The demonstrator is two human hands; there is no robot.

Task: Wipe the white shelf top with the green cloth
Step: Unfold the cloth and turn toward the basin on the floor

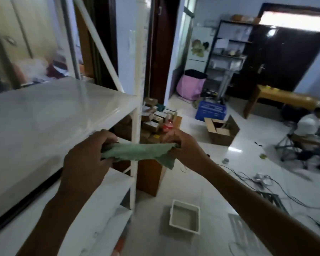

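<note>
Head view shows the left hand (85,156) and right hand (181,145) pinching the green cloth (139,152) taut beside the white shelf top (50,117) (unwiped yet, I judge), so next lay it flat there

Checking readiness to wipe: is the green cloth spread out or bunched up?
Spread out. The green cloth is stretched between the left hand and right hand, each gripping one end, in the air off the shelf.

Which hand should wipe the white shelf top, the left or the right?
Probably the left hand. It grips one end of the crumpled green cloth right beside the glossy white shelf top. The right hand holds the other end farther out, past the shelf's white corner post.
</note>
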